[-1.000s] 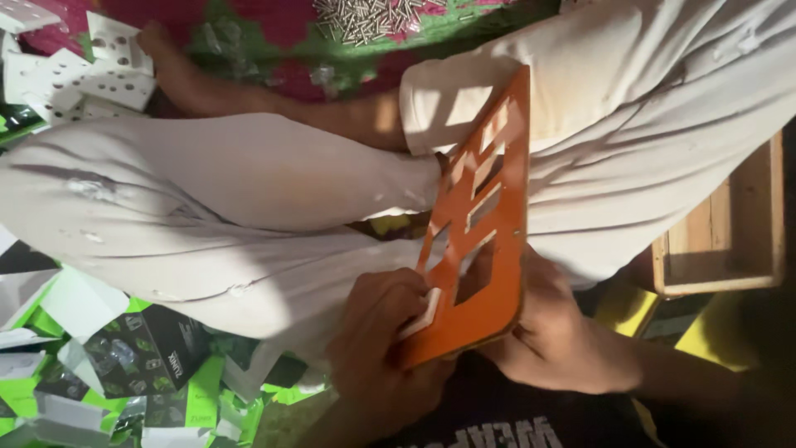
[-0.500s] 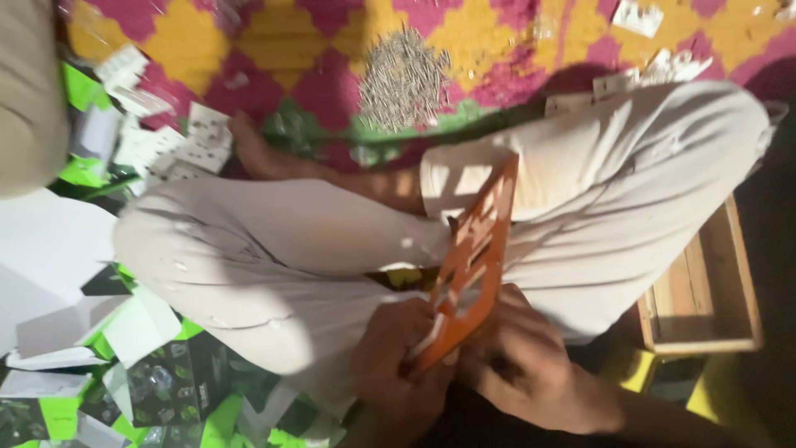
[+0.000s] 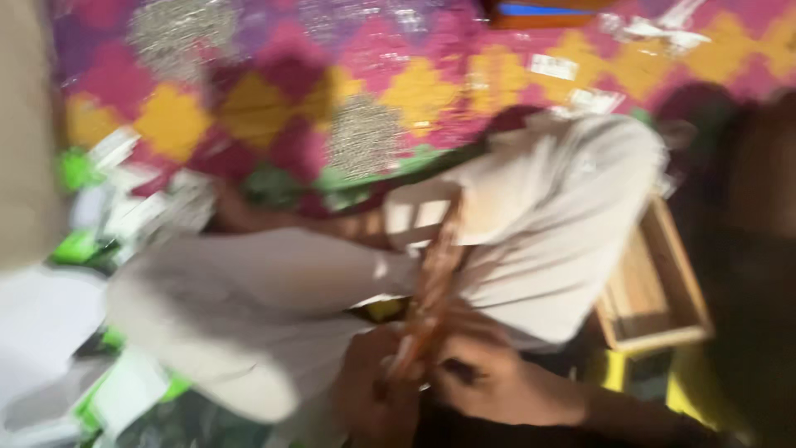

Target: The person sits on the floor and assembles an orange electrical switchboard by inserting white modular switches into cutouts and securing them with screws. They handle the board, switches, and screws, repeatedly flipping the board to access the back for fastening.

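Hands | left hand and right hand clamped on flat orange cut-out card sheet, edge-on over lap | judgement: hold it steady, grip near the bottom edge.

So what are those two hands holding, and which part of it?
Both hands grip a flat orange cut-out panel, seen edge-on, at its near end: left hand on one side, right hand on the other. Blur hides the finger placement.
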`<state>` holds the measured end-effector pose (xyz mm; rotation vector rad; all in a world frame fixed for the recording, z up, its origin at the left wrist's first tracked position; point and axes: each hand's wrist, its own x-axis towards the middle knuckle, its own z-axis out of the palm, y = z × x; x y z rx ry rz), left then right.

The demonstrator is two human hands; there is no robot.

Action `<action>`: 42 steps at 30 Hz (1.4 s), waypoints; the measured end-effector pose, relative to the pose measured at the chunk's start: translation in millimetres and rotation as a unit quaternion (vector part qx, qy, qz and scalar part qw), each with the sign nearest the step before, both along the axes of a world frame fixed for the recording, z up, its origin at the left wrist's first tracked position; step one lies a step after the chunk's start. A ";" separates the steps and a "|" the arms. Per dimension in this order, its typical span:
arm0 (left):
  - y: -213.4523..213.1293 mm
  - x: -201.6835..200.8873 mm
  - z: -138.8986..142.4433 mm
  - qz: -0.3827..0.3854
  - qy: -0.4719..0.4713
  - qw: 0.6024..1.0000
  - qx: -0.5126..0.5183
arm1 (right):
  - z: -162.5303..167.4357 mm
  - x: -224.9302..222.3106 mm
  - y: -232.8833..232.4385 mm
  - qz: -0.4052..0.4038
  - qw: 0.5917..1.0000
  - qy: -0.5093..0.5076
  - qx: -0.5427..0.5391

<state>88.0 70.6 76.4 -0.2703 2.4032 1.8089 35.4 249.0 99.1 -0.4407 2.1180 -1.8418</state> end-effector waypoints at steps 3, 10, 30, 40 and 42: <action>-22.5 4.7 -20.0 -0.108 -0.073 0.991 0.041 | 2.8 -6.3 2.0 0.021 0.999 0.019 0.039; -39.1 2.6 -51.8 -0.199 -0.060 0.978 0.026 | 10.3 -6.5 9.5 0.040 0.985 0.158 0.064; 5.3 -33.8 -39.7 -0.248 -0.118 0.958 -0.082 | -26.4 38.2 9.6 -0.027 0.989 -0.116 -0.091; 15.4 -31.6 -19.5 -0.232 -0.110 0.961 -0.106 | -45.5 55.9 8.2 -0.018 0.872 -0.399 -0.284; 8.7 -31.7 -14.6 -0.225 -0.109 0.962 -0.113 | -33.8 45.3 18.4 -0.006 0.941 -0.225 -0.254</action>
